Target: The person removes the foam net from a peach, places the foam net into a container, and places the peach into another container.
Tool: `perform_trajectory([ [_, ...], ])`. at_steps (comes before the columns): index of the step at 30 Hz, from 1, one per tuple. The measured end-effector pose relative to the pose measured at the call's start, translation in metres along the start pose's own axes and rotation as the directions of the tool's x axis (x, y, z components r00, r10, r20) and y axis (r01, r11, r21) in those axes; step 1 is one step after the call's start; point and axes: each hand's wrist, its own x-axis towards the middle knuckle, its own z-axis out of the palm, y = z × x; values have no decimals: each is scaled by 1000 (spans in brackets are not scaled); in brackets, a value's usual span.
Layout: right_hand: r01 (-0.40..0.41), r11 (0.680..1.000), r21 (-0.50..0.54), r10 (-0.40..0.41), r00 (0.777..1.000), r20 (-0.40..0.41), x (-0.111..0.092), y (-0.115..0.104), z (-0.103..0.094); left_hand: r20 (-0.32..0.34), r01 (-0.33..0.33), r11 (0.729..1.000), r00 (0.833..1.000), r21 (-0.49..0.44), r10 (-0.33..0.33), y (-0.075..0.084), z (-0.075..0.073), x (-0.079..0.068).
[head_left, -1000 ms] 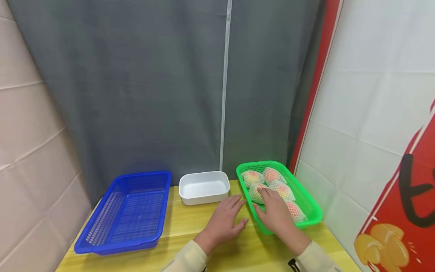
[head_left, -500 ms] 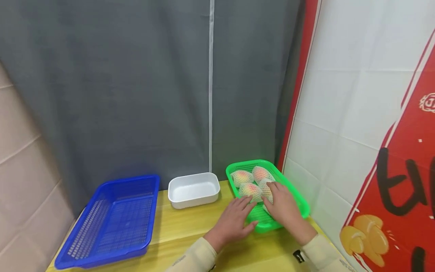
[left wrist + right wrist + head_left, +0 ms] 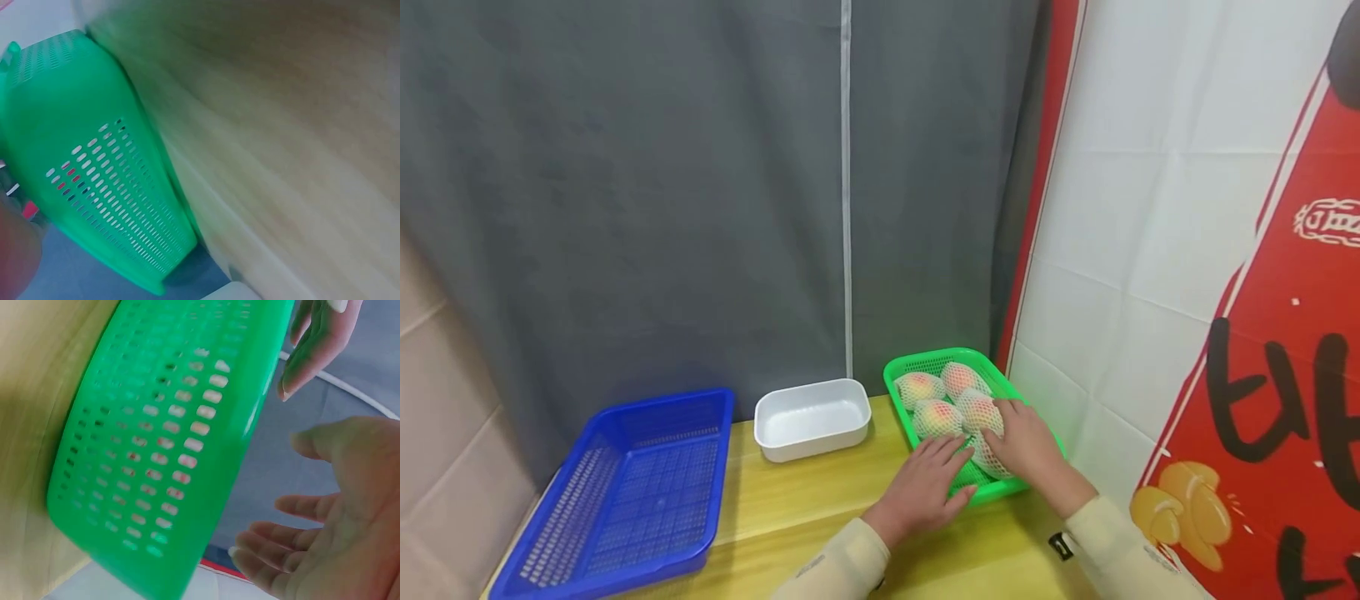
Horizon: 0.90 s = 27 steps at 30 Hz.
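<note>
Several round red-and-yellow fruits, each in a white foam net, lie in a green basket (image 3: 891,387) at the right in the head view. My right hand (image 3: 1030,446) hovers over the basket's right part, its fingertips beside a netted fruit (image 3: 980,411). Partly behind that hand is the nearest fruit (image 3: 988,457). My left hand (image 3: 921,487) is at the basket's front left, fingers reaching over the rim towards another netted fruit (image 3: 937,418). In the right wrist view, the right hand (image 3: 369,506) has loosely bent fingers with nothing between them, above the green rim.
A white rectangular dish (image 3: 812,437) stands left of the green basket on the wooden table (image 3: 790,500). Farther left is a larger blue basket (image 3: 655,492) with nothing in it. A grey curtain (image 3: 700,208) hangs behind, and a white wall (image 3: 1097,275) bounds the right side.
The head view has turned right, so the baskets and dish sit farther left in it. My left hand has moved closer to the green basket, its fingers now over the rim.
</note>
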Motion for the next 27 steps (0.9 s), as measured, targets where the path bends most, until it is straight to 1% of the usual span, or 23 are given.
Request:
perform_trajectory([
  [5, -19, 999, -48, 25, 992, 125, 6, 8, -1, 8, -1, 1000, 1000, -5, 1, 1, 8, 3],
  [8, -17, 997, -74, 30, 984, 175, 10, 10, 0, 14, 6, 1000, 1000, 1, -6, 1, 12, 3],
  [12, 11, 992, -125, 18, 973, 231, 16, 12, 3, 34, 31, 1000, 999, 6, -31, 2, 15, 1],
  [16, 29, 988, -152, 17, 956, 294, 21, 14, 5, 37, 36, 999, 999, -7, -36, 2, 16, 0],
  [18, 32, 989, -144, 18, 942, 336, 23, 14, 5, 35, 36, 999, 999, -8, -36, 2, 16, 0],
  [21, 37, 992, -117, 15, 910, 413, 28, 14, 6, 33, 42, 999, 999, -18, -41, 1, 16, 0],
  [27, 15, 999, -39, 9, 828, 560, 36, 14, 10, 22, 41, 999, 999, -25, -41, 0, 18, 1],
])
